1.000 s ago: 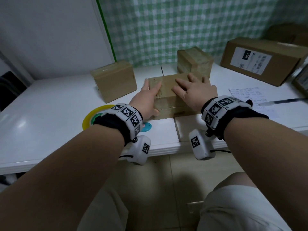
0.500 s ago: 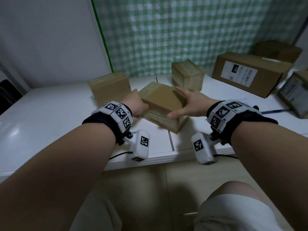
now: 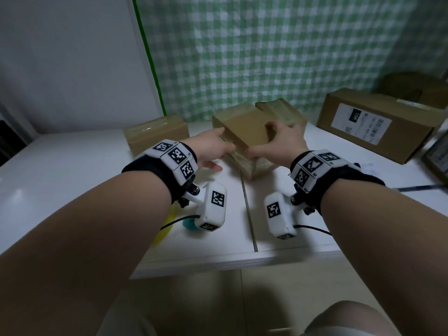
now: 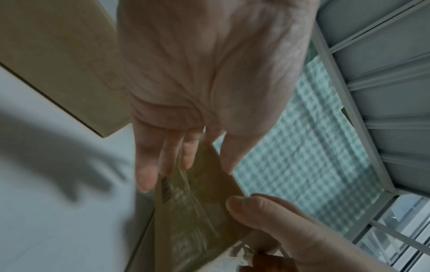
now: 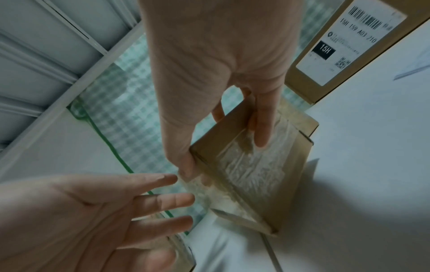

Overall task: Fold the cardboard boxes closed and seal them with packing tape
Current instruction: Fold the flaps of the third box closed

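Note:
A small brown cardboard box (image 3: 244, 134), flaps closed and wrapped in clear tape, is tilted up on the white table (image 3: 72, 170). My right hand (image 3: 278, 141) grips it, thumb on the near edge and fingers over the far side. The right wrist view shows that grip: right hand (image 5: 223, 143) on the taped box (image 5: 253, 176). My left hand (image 3: 213, 151) is beside the box's left side with straight, spread fingers. In the left wrist view the left hand (image 4: 184, 165) points at the box (image 4: 195, 211); whether it touches is unclear.
A taped box (image 3: 155, 134) stands to the left and another (image 3: 283, 112) just behind the held one. A large labelled carton (image 3: 378, 124) fills the right rear. A yellow tape roll (image 3: 167, 226) lies under my left wrist. A thin tool (image 3: 417, 187) lies at the right.
The box has been carried away from me toward the back boxes and tipped up. My left hand has let go of its corner and opened; my right hand now wraps it.

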Demonstrator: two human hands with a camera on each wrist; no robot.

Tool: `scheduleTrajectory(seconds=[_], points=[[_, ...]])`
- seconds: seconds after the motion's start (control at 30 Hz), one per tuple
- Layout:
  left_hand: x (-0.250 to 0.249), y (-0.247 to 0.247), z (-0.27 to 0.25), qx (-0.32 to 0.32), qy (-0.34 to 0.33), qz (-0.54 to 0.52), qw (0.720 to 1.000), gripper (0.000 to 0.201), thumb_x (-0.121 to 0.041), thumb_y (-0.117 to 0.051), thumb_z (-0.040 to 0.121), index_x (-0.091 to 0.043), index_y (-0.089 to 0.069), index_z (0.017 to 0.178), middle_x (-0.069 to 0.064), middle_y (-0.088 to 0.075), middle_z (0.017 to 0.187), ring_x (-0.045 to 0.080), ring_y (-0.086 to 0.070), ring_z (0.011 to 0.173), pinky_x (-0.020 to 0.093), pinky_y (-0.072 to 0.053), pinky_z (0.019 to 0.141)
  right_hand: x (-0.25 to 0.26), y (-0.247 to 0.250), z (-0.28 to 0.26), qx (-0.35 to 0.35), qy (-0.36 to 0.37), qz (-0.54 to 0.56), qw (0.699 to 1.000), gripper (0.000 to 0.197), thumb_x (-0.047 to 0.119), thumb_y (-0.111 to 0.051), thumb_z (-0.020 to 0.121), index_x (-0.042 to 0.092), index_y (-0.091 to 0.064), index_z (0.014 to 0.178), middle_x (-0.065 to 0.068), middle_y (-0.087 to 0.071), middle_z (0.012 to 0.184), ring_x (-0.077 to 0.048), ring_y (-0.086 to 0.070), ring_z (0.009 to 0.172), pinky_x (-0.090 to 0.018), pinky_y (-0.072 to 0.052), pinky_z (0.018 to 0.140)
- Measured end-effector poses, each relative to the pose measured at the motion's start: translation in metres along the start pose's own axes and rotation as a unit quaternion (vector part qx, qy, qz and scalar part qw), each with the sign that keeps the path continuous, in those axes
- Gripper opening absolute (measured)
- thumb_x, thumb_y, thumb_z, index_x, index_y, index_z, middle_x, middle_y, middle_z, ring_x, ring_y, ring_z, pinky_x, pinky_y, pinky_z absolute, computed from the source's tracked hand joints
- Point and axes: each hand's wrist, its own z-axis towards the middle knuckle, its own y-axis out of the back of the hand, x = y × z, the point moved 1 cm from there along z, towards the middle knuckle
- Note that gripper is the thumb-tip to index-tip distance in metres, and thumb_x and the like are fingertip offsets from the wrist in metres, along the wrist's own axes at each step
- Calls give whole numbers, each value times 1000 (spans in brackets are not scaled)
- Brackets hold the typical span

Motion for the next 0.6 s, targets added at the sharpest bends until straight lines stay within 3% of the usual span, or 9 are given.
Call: scheduleTrajectory(seconds=[0.1,0.23,0.33,0.43,0.5,0.6], points=[[-7,3,16,-8,-5,3,1000,69,-15,-55,94,-25,-18,151,1,-49,120,22,-53,114,35,-57,79,8,-6,18,-18,-16,-14,1000,90,59,-73,53,29,-44,132,-12,-38,130,-29,-38,121,-37,-42,93],[-12,10,39,-25,-15,2,1000,62,-13,-54,94,-22,-27,148,1,-50,118,20,-54,113,39,-56,86,13,-11,37,-19,-36,-59,997,81,60,-71,65,27,-44,134,-12,-37,137,-30,-40,122,-34,-25,77],[-13,16,53,-24,-27,10,999,54,-14,-55,94,-20,-36,144,1,-52,124,18,-56,109,37,-56,85,13,-15,50,-23,-64,-55,996,80,58,-73,68,24,-43,134,-12,-28,145,-30,-42,122,-33,-25,75],[-13,19,63,-23,-38,4,999,45,-12,-55,93,-16,-45,137,4,-58,123,19,-61,104,35,-56,83,13,-19,59,-39,-92,-29,995,84,58,-74,68,20,-41,135,-14,-28,142,-30,-45,120,-34,-33,75],[-13,21,66,-25,-45,-2,999,41,-10,-54,93,-15,-49,133,5,-61,118,18,-63,101,32,-56,81,14,-19,62,-57,-108,-13,992,87,61,-73,68,17,-39,135,-15,-27,141,-31,-44,122,-37,-40,85],[-11,24,66,-30,-59,-12,998,36,-8,-55,92,-12,-53,128,6,-61,115,19,-63,97,32,-56,80,16,-19,66,-81,-128,6,989,92,66,-70,68,13,-39,136,-16,-31,140,-29,-43,123,-40,-40,95]])
